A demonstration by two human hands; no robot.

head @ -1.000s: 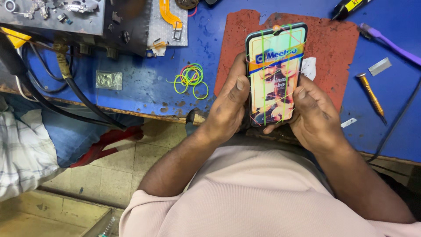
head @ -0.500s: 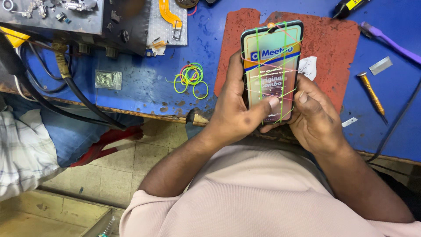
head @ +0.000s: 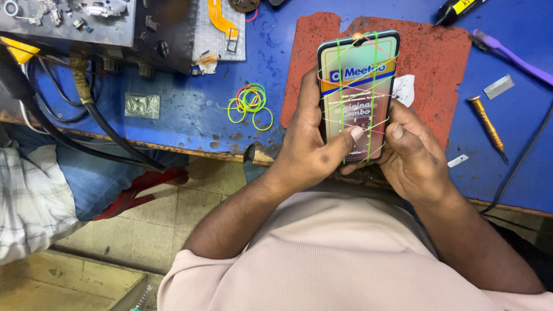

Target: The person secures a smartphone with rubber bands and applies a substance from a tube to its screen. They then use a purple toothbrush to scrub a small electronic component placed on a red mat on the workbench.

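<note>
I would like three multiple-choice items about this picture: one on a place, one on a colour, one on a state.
1. Where does the loose pile of rubber bands lie?
A. on the blue bench, left of the red mat
B. on the red mat
C. on the floor

2. What colour is the screwdriver handle?
A. purple
B. orange
C. black

3. How is the phone held?
A. lying flat, untouched
B. in the left hand alone
C. in both hands, bands stretched across it

Answers:
1 A, the pile rests on the bench beside the mat.
2 B.
3 C, the left hand and right hand both grip it.
</note>
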